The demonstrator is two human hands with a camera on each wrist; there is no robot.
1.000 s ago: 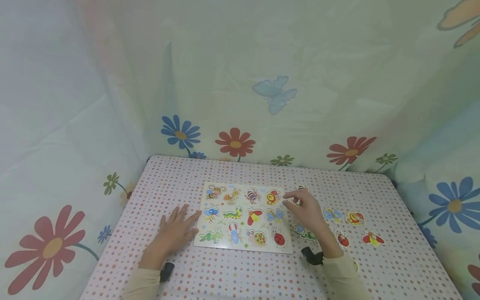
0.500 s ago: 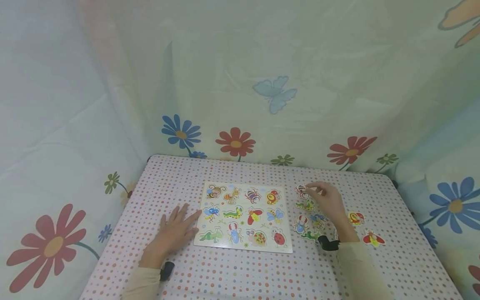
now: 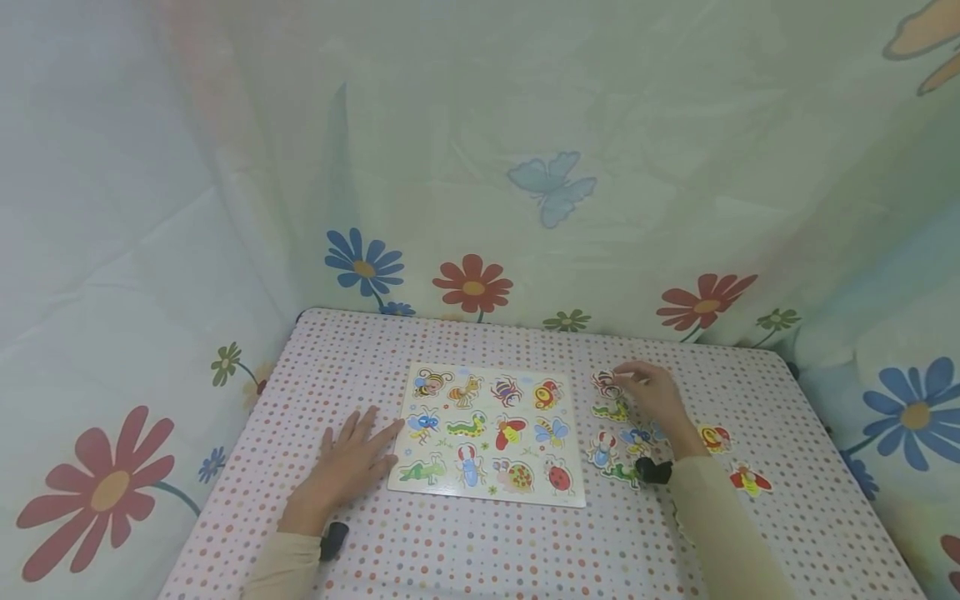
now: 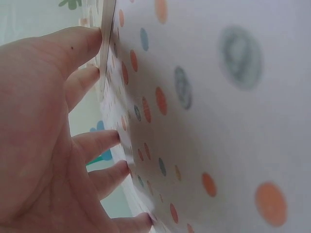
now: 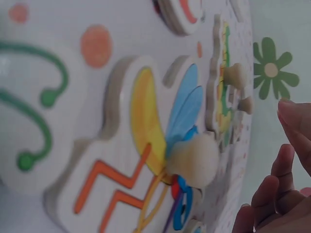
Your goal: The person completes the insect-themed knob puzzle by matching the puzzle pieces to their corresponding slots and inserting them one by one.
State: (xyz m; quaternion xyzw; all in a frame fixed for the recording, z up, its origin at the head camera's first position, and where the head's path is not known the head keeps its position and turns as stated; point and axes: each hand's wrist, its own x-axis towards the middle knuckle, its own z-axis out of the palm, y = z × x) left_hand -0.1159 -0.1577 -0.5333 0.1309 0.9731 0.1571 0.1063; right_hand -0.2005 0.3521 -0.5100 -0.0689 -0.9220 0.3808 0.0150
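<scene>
Head view, puzzle board (image 3: 537, 493): flat on the dotted tablecloth (image 3: 450, 550), around mid-table; three rows of four insect pictures.
Left hand (image 3: 348, 467): fingers spread, grasping nothing; thumb and index at the board's left edge.
Right hand (image 3: 654, 393): right of the board, fingertips at the spider piece (image 3: 602, 382); can't tell here if it's grasped or just touched.
Loose pieces: caterpillar piece (image 3: 611, 410) just below the spider; beetle piece (image 3: 601, 451), mosquito piece (image 3: 637, 438) and grasshopper piece (image 3: 617, 472) grouped lower down, near the board's right edge; round red-yellow bug piece (image 3: 714, 438) and red-winged bug piece (image 3: 748, 480) farther right, beyond the forearm.
Wrist gear: black device (image 3: 334, 542) on the left, another black device (image 3: 654, 471) on the right.
Backdrop (image 3: 450, 167): pale fabric, printed flowers and a blue butterfly.
Left wrist view, contact: thumb and index touch the board edge, other fingertips down on the cloth.
Right wrist view, mosquito piece: up close, pale knob (image 5: 194, 160) sticking out; caterpillar piece beyond it.
Right fingers (image 5: 284, 165): bent, at frame right; grip on the spider piece can't be confirmed.
</scene>
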